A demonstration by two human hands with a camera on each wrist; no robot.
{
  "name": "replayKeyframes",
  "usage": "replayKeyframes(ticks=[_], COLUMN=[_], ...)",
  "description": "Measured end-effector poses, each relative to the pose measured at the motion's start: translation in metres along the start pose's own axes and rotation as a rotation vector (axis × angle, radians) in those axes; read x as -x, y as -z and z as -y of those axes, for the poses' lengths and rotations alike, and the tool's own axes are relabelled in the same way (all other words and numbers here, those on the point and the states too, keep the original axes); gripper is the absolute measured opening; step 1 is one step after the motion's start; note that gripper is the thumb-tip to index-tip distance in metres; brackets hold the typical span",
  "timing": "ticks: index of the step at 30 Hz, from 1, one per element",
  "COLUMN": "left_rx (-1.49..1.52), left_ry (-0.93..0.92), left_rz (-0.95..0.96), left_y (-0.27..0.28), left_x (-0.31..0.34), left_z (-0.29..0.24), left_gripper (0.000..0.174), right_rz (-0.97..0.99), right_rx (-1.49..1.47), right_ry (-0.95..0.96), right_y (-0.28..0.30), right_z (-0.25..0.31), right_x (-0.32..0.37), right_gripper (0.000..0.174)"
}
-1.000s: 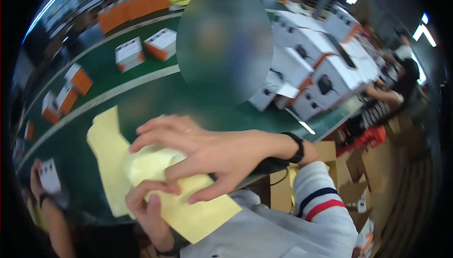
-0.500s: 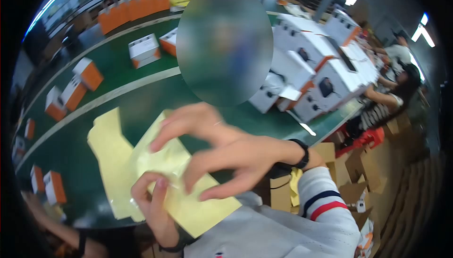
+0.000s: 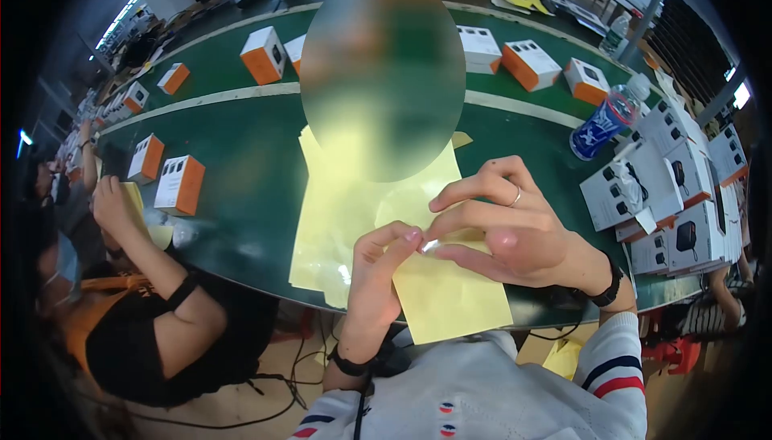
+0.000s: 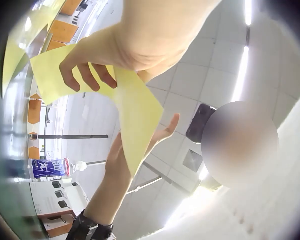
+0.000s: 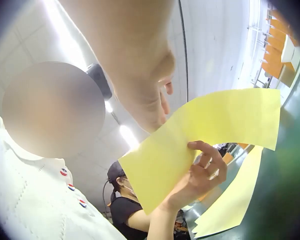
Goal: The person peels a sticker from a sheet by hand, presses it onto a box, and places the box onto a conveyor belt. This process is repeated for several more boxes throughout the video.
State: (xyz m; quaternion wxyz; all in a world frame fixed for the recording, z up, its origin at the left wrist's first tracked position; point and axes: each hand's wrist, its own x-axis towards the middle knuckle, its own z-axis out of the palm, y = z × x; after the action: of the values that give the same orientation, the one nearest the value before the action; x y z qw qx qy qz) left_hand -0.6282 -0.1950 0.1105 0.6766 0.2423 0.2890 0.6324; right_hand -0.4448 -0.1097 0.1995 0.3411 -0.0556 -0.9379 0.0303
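Observation:
My left hand (image 3: 378,279) pinches a pale yellow sheet (image 3: 454,307) between thumb and fingers; the sheet's lower part hangs over the table edge. In the left wrist view the sheet (image 4: 132,115) bends in a curve, with the fingers of this hand lying against it. The right hand (image 3: 523,235) faces the left one, its thumb and index fingertips meeting at a small shiny piece (image 3: 430,246) right beside the left fingertips. In the right wrist view the sheet (image 5: 165,155) covers part of that hand. More yellow sheets (image 3: 318,239) lie on the table underneath.
A bottle with a blue label (image 3: 599,126) lies tilted near stacked white boxes (image 3: 683,231) at right. White and orange boxes (image 3: 181,187) stand at left and along the green table (image 3: 241,255). Another person (image 3: 161,311) works close at left.
The view has turned, bringing the bottle in. My right hand was spread over the sheet; its fingertips have now come together beside the left fingertips. The left hand keeps its pinch.

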Motion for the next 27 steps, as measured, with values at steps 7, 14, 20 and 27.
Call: replayKeyframes(ticks=[7,14,20,27], left_rx=[0.002,0.046,0.157,-0.055], left_ry=[-0.091,-0.164,-0.127,-0.164], left_rz=[-0.144,-0.183,-0.233,-0.138], left_y=[0.017,0.048,0.07,0.083], left_x=[-0.004,-0.01,-0.022,-0.018], left_z=[-0.019,-0.038,-0.033,-0.044], left_gripper=[0.022,0.026,0.028,0.025], right_rz=[0.063,0.082,-0.242,-0.129], right_rx=[-0.297,-0.62,-0.741,-0.244], right_ry=[0.029,0.045,-0.477,-0.486], right_y=[-0.027,-0.074,-0.095,-0.131], right_z=[-0.035,-0.063,-0.152,-0.339], right_x=[-0.045,-0.076,-0.126,-0.154], right_gripper=[0.098,0.104,0.1,0.123])
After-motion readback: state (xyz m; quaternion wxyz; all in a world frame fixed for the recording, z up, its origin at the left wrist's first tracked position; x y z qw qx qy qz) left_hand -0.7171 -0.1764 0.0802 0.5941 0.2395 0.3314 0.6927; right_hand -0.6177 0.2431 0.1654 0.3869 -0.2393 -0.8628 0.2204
